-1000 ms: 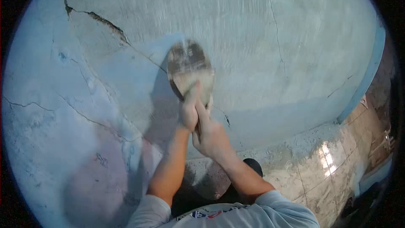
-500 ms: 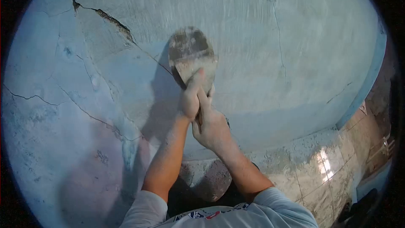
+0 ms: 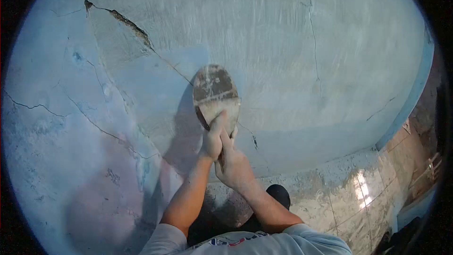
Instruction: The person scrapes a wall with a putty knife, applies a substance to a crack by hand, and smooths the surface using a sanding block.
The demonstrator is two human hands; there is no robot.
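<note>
Both my hands are together at the middle of the view, in front of a cracked, pale blue wall (image 3: 283, 56). An oval, stained plate-like tool (image 3: 213, 82) rises above them, with a paler scraper-like blade (image 3: 222, 107) across its lower part. My left hand (image 3: 213, 140) is closed round the lower end of these tools, one finger stretched along the pale blade. My right hand (image 3: 233, 165) is closed beside and just below it, on the handle area. The handles are mostly hidden by my fingers.
A wide broken crack (image 3: 132, 27) runs down the wall at the upper left, and thinner cracks lie elsewhere. Dirty floor tiles (image 3: 349, 208) are at the lower right. A dark shoe or knee (image 3: 278, 195) shows beside my right forearm.
Both hands and the tools have moved down along the wall. A dark spot in the wall to the right of my hands now shows more fully.
</note>
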